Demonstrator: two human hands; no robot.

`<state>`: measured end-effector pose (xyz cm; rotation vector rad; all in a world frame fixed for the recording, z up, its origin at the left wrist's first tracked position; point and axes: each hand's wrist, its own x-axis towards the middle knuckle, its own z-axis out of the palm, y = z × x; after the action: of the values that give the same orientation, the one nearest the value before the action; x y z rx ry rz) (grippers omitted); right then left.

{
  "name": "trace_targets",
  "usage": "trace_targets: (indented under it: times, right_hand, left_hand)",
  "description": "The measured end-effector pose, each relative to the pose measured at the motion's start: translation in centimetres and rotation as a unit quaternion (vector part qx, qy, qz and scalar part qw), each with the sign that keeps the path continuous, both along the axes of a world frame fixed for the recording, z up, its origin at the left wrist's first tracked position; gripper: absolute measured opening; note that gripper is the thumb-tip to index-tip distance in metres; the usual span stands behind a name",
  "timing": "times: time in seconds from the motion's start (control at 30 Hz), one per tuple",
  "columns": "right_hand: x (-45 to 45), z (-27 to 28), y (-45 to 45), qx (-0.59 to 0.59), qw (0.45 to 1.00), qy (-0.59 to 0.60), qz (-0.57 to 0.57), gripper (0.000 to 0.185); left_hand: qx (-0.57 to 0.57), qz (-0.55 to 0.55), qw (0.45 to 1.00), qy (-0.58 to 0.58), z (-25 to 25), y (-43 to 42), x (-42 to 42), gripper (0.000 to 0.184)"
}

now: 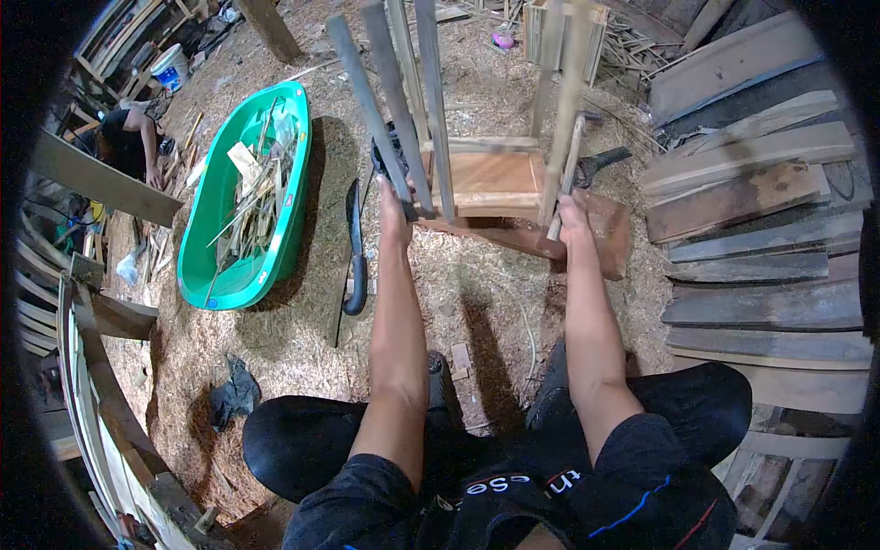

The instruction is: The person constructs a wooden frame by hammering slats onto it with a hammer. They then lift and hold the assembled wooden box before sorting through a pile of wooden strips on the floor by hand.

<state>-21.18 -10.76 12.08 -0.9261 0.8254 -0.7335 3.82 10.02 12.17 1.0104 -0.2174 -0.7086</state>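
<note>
My left hand (396, 197) is closed around the lower ends of several long wooden slats (385, 92) that stand upright and fan out. On the right, my right hand (573, 213) grips upright wooden strips (564, 119), slightly blurred. Between and beyond the hands lies a low wooden piece with an orange-brown panel (490, 174). A brown sheet (610, 240) is on the ground beside my right hand. A saw with a dark handle (357, 284) lies left of my left forearm.
A green tub (295, 215) of wood scraps stands at the left. Curved planks (761, 302) line the right side. Another person (133, 137) bends down at the far left, near a white bucket (170, 69). A dark rag (236, 394) lies on the sawdust.
</note>
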Motion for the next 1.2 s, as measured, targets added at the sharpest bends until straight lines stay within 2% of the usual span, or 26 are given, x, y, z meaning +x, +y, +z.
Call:
trace_targets:
  times: [0.1,0.17,0.27,0.37,0.5,0.53,0.63,0.67,0.7,0.77,0.8,0.9,0.97,1.03,1.07,1.13,1.2]
  right_hand:
    - [0.1,1.8,-1.1,0.007,0.996,0.084,0.026,0.030]
    - [0.7,0.8,-1.3,0.025,0.997,0.078,-0.010,0.028]
    - [0.9,0.8,-1.1,0.042,0.997,0.057,-0.037,0.027]
    - [1.1,3.1,-0.9,0.054,0.998,0.041,-0.010,0.026]
    - [1.5,4.4,-2.3,0.069,0.995,0.060,0.025,0.027]
    - [1.8,4.4,-2.2,0.089,0.995,0.051,-0.006,0.027]
    - [2.4,4.9,-2.2,0.025,0.991,0.130,-0.036,0.023]
    - [2.9,4.9,-2.1,-0.099,0.964,0.233,-0.077,0.019]
    - [3.1,5.3,-1.7,-0.175,0.950,0.226,-0.124,0.019]
    - [4.1,5.9,-0.7,-0.324,0.899,0.203,-0.215,0.019]
    - [4.5,8.6,1.0,-0.328,0.885,0.247,-0.221,0.016]
    - [5.4,13.5,5.0,-0.233,0.965,0.100,-0.064,0.018]
    - [7.0,16.5,9.2,-0.112,0.993,0.026,0.003,0.027]
    - [7.6,16.5,11.2,-0.050,0.995,-0.003,0.083,0.035]
    - [7.5,16.1,11.7,0.024,0.992,-0.042,0.114,0.032]
    - [7.8,13.9,11.9,0.130,0.981,-0.086,0.119,0.030]
    - [8.0,12.5,12.2,0.205,0.966,-0.120,0.101,0.026]
  left_hand:
    - [0.031,-0.041,0.998,0.032,1.6,-0.6,0.9,0.069]
    - [0.032,-0.058,0.997,0.045,0.1,-0.9,2.1,0.071]
    - [0.066,-0.035,0.997,0.018,2.5,-1.0,1.3,0.074]
    - [0.069,-0.080,0.994,0.006,5.4,-0.8,1.4,0.073]
    - [0.107,-0.042,0.993,0.009,7.5,-2.0,1.8,0.070]
    - [0.120,-0.004,0.993,0.008,6.9,-2.6,1.9,0.060]
    - [0.258,0.028,0.951,-0.170,6.2,-3.1,2.5,0.043]
    - [0.241,0.014,0.961,-0.132,5.8,-3.3,2.6,0.037]
    - [0.225,0.000,0.970,-0.093,5.7,-3.4,2.6,0.033]
    - [0.198,-0.028,0.976,-0.087,5.2,-3.2,2.7,0.039]
    - [0.205,-0.024,0.978,-0.033,5.7,-3.0,2.4,0.039]
    - [0.239,-0.005,0.971,0.000,10.6,-1.8,-0.1,0.028]
    - [0.176,-0.020,0.984,0.012,5.9,-2.8,2.0,0.028]
    - [0.145,-0.025,0.989,0.012,5.6,-3.0,2.5,0.027]
    - [0.147,-0.022,0.989,0.007,5.4,-3.1,2.5,0.027]
    - [0.119,-0.016,0.992,0.028,5.2,-3.3,2.5,0.022]
    - [0.138,-0.004,0.990,0.021,4.7,-3.7,2.9,0.021]
